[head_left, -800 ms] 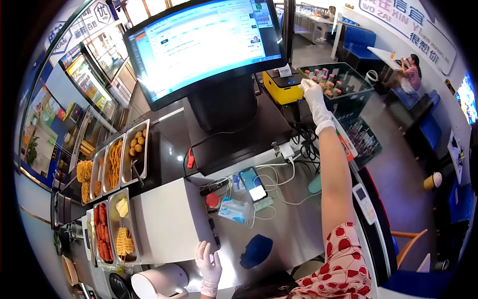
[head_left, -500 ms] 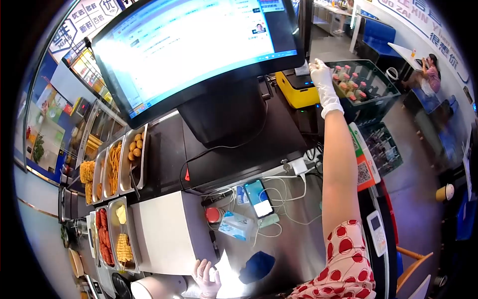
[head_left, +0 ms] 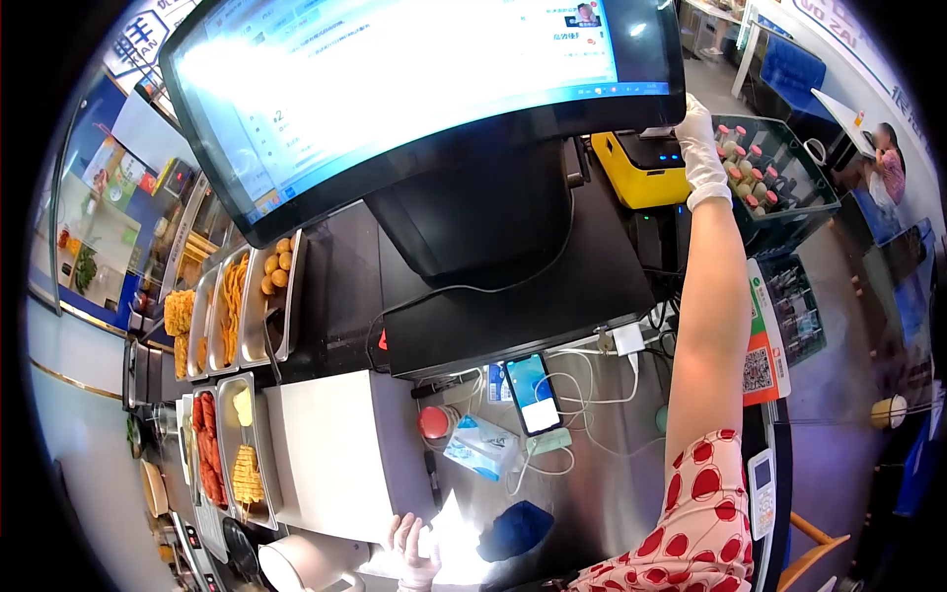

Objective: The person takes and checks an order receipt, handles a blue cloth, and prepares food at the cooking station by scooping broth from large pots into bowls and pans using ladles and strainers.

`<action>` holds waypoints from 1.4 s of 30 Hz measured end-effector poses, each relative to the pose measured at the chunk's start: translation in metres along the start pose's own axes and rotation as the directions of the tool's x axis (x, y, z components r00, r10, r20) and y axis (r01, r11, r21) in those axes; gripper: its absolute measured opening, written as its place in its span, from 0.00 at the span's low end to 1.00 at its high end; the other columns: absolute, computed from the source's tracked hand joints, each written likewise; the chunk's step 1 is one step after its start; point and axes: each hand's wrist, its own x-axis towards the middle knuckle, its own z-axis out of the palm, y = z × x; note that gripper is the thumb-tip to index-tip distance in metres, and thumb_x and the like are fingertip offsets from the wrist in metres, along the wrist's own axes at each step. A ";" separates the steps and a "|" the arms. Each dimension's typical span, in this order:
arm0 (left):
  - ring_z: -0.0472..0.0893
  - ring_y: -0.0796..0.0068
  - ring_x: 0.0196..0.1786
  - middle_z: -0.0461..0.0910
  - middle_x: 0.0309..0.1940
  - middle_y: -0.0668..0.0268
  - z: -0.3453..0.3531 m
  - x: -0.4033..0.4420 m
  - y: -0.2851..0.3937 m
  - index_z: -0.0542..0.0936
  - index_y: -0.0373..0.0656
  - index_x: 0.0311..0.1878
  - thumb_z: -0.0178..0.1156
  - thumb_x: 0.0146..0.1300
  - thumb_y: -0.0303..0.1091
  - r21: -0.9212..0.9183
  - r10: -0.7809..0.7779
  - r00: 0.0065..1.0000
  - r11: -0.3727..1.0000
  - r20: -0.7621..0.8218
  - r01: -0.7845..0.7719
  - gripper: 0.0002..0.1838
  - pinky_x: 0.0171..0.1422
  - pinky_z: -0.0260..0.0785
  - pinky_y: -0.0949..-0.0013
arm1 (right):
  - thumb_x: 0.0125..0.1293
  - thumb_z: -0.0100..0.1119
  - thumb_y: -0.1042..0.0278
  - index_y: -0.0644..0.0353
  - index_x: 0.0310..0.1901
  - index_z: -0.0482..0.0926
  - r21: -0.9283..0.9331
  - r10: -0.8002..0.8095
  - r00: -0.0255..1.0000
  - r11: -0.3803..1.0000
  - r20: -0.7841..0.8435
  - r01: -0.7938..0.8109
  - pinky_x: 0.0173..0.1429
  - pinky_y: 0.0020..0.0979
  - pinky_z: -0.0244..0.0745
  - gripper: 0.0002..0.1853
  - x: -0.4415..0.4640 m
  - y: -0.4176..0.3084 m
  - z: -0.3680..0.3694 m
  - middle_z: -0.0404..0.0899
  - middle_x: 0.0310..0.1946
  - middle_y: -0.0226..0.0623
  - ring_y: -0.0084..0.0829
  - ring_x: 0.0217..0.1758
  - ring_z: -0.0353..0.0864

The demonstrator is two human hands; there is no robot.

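My right hand (head_left: 702, 148), in a thin white glove, reaches to the right edge of the large monitor (head_left: 424, 109), beside the yellow and black printer (head_left: 643, 176). Its fingertips are partly hidden by the screen edge, so what they hold cannot be made out. My left hand (head_left: 414, 555), gloved too, has its fingers spread at the front edge of the steel counter, next to the white box (head_left: 330, 449) and a white pitcher (head_left: 301, 564). Nothing shows in it. A phone (head_left: 533, 395) lies among white cables, near a tissue pack (head_left: 480, 446).
Trays of skewers (head_left: 209, 449), eggs (head_left: 277, 266) and fried food stand at the left. A dark blue cloth-like item (head_left: 517, 530) lies at the front. Behind my right arm are a crate of bottles (head_left: 779, 222) and a QR code sign (head_left: 760, 367). A person sits at the far right.
The view has shifted, so the monitor looks larger and nearer. My right hand has gone from above the printer to the monitor's right edge. My left hand stays near the box.
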 end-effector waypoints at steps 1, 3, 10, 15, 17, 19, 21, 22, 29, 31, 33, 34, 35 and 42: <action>0.67 0.47 0.63 0.72 0.55 0.57 0.000 0.000 -0.001 0.73 0.42 0.56 0.62 0.56 0.34 -0.008 -0.001 1.000 1.000 0.001 0.001 0.23 0.67 0.58 0.50 | 0.61 0.61 0.73 0.64 0.54 0.77 0.201 0.089 0.996 0.975 0.031 -0.093 0.51 0.26 0.74 0.19 0.002 0.003 0.001 0.82 0.46 0.43 0.28 0.46 0.80; 0.67 0.47 0.63 0.73 0.55 0.57 0.003 -0.001 -0.005 0.73 0.42 0.56 0.61 0.56 0.34 -0.027 0.005 1.000 1.000 -0.002 -0.005 0.23 0.68 0.58 0.50 | 0.60 0.61 0.76 0.65 0.54 0.77 0.344 0.104 0.994 0.935 -0.022 -0.090 0.51 0.25 0.74 0.19 -0.001 0.006 0.001 0.81 0.47 0.43 0.28 0.47 0.80; 0.67 0.49 0.63 0.74 0.56 0.58 0.001 -0.002 -0.009 0.73 0.42 0.57 0.63 0.53 0.34 -0.091 0.033 0.999 0.995 -0.019 -0.034 0.26 0.67 0.59 0.51 | 0.59 0.61 0.82 0.68 0.56 0.76 0.412 0.081 0.993 0.910 -0.082 -0.040 0.54 0.22 0.73 0.21 -0.043 -0.019 -0.001 0.80 0.49 0.43 0.27 0.48 0.80; 0.66 0.48 0.65 0.72 0.57 0.57 -0.003 -0.001 -0.007 0.72 0.43 0.58 0.63 0.53 0.32 -0.180 0.048 0.999 0.982 -0.025 -0.052 0.26 0.68 0.58 0.49 | 0.58 0.62 0.81 0.69 0.57 0.75 0.298 0.016 0.997 0.954 -0.071 0.006 0.49 0.21 0.74 0.22 -0.066 -0.029 0.004 0.80 0.48 0.43 0.25 0.46 0.80; 0.66 0.47 0.65 0.72 0.57 0.58 -0.005 -0.002 -0.010 0.72 0.42 0.58 0.63 0.52 0.32 -0.222 0.048 0.999 0.974 -0.021 -0.052 0.27 0.68 0.59 0.49 | 0.61 0.62 0.77 0.71 0.57 0.74 0.383 -0.017 0.980 0.919 -0.198 0.093 0.51 0.21 0.71 0.21 -0.100 -0.064 0.000 0.80 0.47 0.41 0.24 0.45 0.78; 0.67 0.49 0.64 0.74 0.56 0.58 -0.009 -0.001 -0.009 0.73 0.42 0.57 0.64 0.50 0.32 -0.256 0.054 0.998 0.965 -0.032 -0.060 0.27 0.67 0.60 0.52 | 0.62 0.61 0.75 0.71 0.57 0.74 0.482 -0.029 0.955 0.859 -0.295 0.174 0.53 0.22 0.70 0.21 -0.128 -0.093 -0.009 0.80 0.46 0.41 0.24 0.46 0.77; 0.69 0.50 0.64 0.75 0.55 0.60 -0.011 -0.001 -0.014 0.75 0.43 0.56 0.67 0.49 0.32 -0.289 0.071 0.997 0.954 -0.044 -0.081 0.28 0.67 0.60 0.54 | 0.64 0.58 0.73 0.70 0.60 0.71 0.669 0.070 0.979 0.740 -0.189 0.076 0.58 0.24 0.68 0.23 -0.182 -0.136 -0.024 0.78 0.51 0.43 0.27 0.53 0.76; 0.69 0.53 0.64 0.75 0.55 0.60 -0.017 0.002 -0.012 0.76 0.43 0.55 0.67 0.48 0.32 -0.294 0.092 0.994 0.950 -0.050 -0.103 0.27 0.66 0.62 0.56 | 0.67 0.54 0.73 0.73 0.60 0.69 0.663 0.032 0.991 0.746 -0.128 0.061 0.61 0.27 0.67 0.21 -0.216 -0.159 -0.029 0.73 0.56 0.44 0.30 0.58 0.74; 0.73 0.58 0.61 0.75 0.55 0.55 -0.079 -0.036 -0.021 0.75 0.39 0.57 0.61 0.56 0.29 -0.777 -0.072 0.996 0.629 -0.052 0.005 0.23 0.64 0.65 0.61 | 0.66 0.55 0.71 0.66 0.64 0.65 0.672 -0.226 0.654 0.000 0.721 -0.741 0.54 0.28 0.71 0.26 -0.457 -0.301 -0.006 0.76 0.50 0.36 0.26 0.48 0.77; 0.74 0.60 0.59 0.76 0.54 0.54 -0.113 -0.082 -0.039 0.75 0.39 0.57 0.61 0.59 0.30 -0.820 0.009 0.999 0.572 0.039 0.027 0.22 0.63 0.65 0.62 | 0.64 0.58 0.70 0.66 0.62 0.67 0.496 -0.047 0.498 -0.045 0.866 -0.867 0.52 0.27 0.71 0.25 -0.530 -0.357 0.011 0.78 0.46 0.34 0.25 0.42 0.77; 0.79 0.64 0.51 0.79 0.50 0.59 -0.159 -0.132 -0.067 0.76 0.38 0.55 0.58 0.62 0.30 -0.863 0.132 0.988 0.505 0.082 0.004 0.17 0.58 0.69 0.63 | 0.65 0.58 0.70 0.67 0.62 0.68 0.368 -0.252 0.357 -0.004 0.900 -0.930 0.51 0.27 0.71 0.25 -0.599 -0.404 0.031 0.77 0.48 0.34 0.25 0.42 0.77; 0.79 0.65 0.49 0.80 0.48 0.59 -0.188 -0.162 -0.081 0.77 0.38 0.54 0.58 0.62 0.29 -0.886 0.072 0.986 0.453 0.148 0.099 0.17 0.57 0.70 0.64 | 0.65 0.57 0.70 0.66 0.62 0.68 0.297 -0.253 0.285 0.009 0.924 -0.955 0.51 0.27 0.71 0.24 -0.635 -0.435 0.038 0.78 0.47 0.35 0.25 0.41 0.76; 0.80 0.67 0.47 0.80 0.46 0.60 -0.205 -0.194 -0.101 0.77 0.38 0.53 0.58 0.62 0.28 -0.904 0.015 0.992 0.413 0.129 0.111 0.15 0.55 0.70 0.65 | 0.64 0.58 0.70 0.65 0.62 0.67 0.184 -0.074 0.179 0.067 0.981 -0.981 0.51 0.30 0.71 0.25 -0.670 -0.478 0.038 0.77 0.40 0.33 0.29 0.40 0.75; 0.78 0.75 0.45 0.79 0.40 0.64 -0.315 -0.419 -0.219 0.80 0.35 0.48 0.54 0.63 0.21 -0.989 -0.658 0.749 0.144 -0.072 0.031 0.11 0.54 0.71 0.71 | 0.64 0.57 0.73 0.70 0.62 0.65 -0.265 -0.398 -0.339 0.229 0.853 -0.936 0.48 0.27 0.71 0.25 -0.912 -0.610 0.116 0.76 0.40 0.36 0.26 0.41 0.75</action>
